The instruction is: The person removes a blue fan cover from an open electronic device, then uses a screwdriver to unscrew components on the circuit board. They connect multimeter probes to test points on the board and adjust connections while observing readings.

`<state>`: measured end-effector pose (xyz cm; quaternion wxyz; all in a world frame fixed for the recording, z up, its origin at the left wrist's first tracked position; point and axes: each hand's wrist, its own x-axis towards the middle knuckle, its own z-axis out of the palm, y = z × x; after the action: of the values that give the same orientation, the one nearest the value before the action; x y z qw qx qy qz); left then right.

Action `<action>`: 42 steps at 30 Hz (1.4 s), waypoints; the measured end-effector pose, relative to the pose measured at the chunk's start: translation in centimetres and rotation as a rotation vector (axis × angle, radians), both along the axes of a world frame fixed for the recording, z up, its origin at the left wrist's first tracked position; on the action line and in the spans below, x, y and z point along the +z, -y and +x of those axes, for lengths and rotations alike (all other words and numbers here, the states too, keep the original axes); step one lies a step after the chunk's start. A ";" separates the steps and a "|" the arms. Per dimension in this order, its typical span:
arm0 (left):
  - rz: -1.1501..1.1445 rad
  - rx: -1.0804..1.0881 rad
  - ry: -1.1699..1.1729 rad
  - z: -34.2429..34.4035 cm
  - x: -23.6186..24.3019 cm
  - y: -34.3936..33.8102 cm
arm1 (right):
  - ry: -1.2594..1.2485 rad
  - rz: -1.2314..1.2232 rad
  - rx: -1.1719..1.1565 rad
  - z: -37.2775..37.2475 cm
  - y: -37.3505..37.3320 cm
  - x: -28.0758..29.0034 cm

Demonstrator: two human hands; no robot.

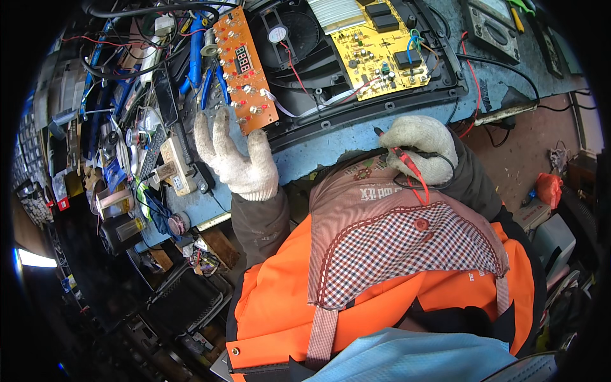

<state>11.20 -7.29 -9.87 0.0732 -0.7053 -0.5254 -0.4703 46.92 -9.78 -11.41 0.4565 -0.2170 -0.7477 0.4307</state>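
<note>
My left hand (242, 164), in a white knit glove, rests at the bench's near side with its fingers spread. Its thumb is at the lower edge of an orange circuit board (238, 73) that carries a small digit display and several buttons; contact cannot be made out. My right hand (425, 141), gloved too, is curled in front of my apron around a red test probe (407, 163). A red lead hangs from the probe, and a black lead loops beside the hand. Beyond both hands lies an open black housing (302, 124) with a fan (283, 35) and a yellow circuit board (379, 54).
A multimeter (493, 32) lies at the far right of the blue bench (305, 151), with leads trailing nearby. Blue-handled pliers (207, 88), a solder spool (209, 43), cables and a power strip (176, 167) crowd the left. A red bag (548, 190) is at the right.
</note>
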 end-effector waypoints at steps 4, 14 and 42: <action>0.004 -0.010 0.076 0.2 -0.6 -0.1 | 0.004 -0.009 0.008 0.0 0.0 0.1; 0.001 -0.019 0.047 0.2 -0.3 0.1 | 0.026 0.004 0.017 0.0 -0.2 0.3; -0.030 -0.060 0.006 0.7 0.2 0.9 | 0.023 0.042 0.013 -0.1 -0.3 0.3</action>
<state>11.88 -8.16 -9.68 0.0469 -0.7203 -0.5114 -0.4663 46.85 -9.51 -11.14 0.4495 -0.2076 -0.7631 0.4154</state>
